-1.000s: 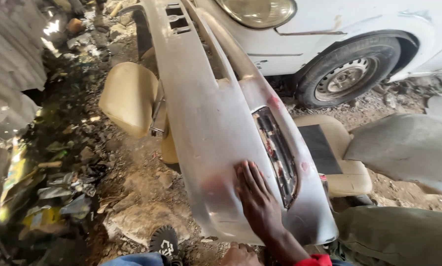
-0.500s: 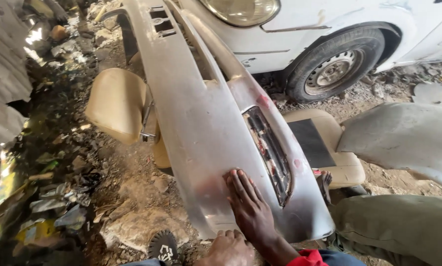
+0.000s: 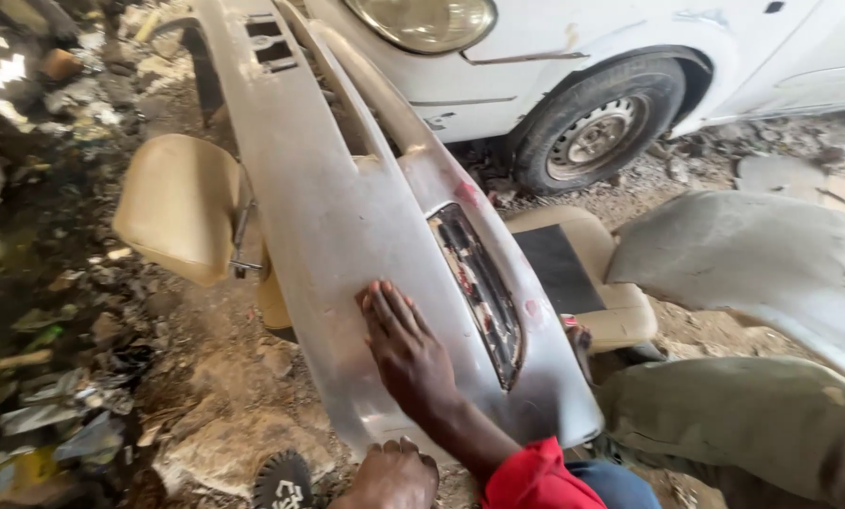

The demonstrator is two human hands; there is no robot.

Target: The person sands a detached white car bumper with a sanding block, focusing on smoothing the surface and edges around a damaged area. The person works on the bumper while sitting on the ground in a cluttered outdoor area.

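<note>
While under the flat right hand point(image 3: 405, 351), the grey bumper point(image 3: 337, 217).

Outdoor car-repair yard, white car point(image 3: 573, 75), detached bumper point(image 3: 347, 207), littered dirt ground point(image 3: 158, 377)

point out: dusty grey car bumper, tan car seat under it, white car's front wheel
Dusty grey plastic car bumper point(image 3: 347, 217): head view, bare upper face left of the grille slot.
Tan padded car seat point(image 3: 172, 203): head view, middle of the backrest.
White car's black front wheel point(image 3: 597, 137): head view, hub.
</note>
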